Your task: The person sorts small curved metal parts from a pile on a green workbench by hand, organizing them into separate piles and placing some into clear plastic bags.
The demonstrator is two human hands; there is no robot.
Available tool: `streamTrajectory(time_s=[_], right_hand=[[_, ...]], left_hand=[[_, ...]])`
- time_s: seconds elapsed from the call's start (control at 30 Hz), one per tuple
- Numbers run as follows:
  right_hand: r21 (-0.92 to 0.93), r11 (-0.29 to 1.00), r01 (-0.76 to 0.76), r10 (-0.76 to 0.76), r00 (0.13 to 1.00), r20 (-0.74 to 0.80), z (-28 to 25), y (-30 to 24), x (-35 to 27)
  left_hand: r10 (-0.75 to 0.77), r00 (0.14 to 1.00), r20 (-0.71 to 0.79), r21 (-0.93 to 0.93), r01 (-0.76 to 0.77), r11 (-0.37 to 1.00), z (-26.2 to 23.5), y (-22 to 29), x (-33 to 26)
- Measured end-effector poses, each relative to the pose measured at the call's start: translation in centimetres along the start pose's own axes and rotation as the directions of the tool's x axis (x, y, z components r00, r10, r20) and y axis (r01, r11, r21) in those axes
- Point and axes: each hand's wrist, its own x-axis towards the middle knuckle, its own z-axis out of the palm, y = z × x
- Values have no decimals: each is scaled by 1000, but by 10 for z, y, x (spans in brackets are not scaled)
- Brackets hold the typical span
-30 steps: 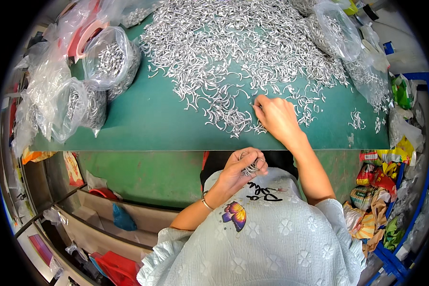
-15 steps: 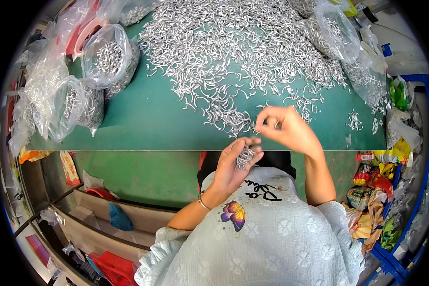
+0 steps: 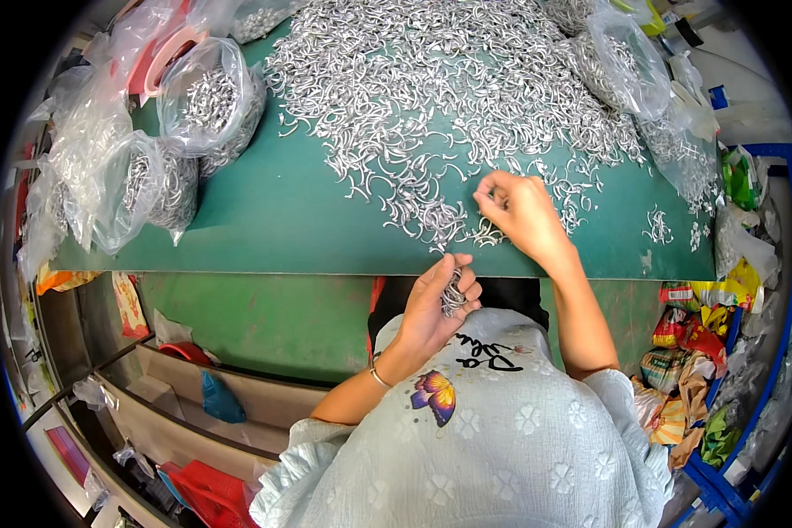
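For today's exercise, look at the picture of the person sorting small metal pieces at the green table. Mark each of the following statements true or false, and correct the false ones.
1. The left hand holds a small bunch of curved metal pieces. True.
2. The right hand rests in the person's lap. False: it is up on the green table, at the near edge of the big pile of metal pieces.
3. Clear plastic bags with metal pieces lie on the table's left side. True.
4. The table top is red. False: it is green.
5. The left hand is held over the middle of the pile. False: it is off the table's near edge, close to the body.
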Motion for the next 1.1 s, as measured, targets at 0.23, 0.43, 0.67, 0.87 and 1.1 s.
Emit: streamTrajectory(time_s=[0.23, 0.43, 0.67, 0.87, 1.1], right_hand=[[-230, 972, 55, -78, 993, -91, 20, -1, 0], [32, 995, -96, 95, 995, 12, 7, 0, 2], [405, 913, -59, -35, 975, 219, 10, -7, -22], [-371, 911, 181, -126, 978, 167, 21, -20, -13], [-167, 985, -52, 52, 999, -4, -5, 10, -15]], left_hand=[[-22, 996, 85, -32, 25, 999, -4, -1, 1], [27, 990, 136, -82, -16, 997, -19, -3, 2], [40, 994, -98, -16, -41, 999, 7, 3, 1], [-27, 991, 130, 89, 15, 996, -11, 0, -2], [-36, 991, 130, 102, 22, 994, -10, 1, -5]])
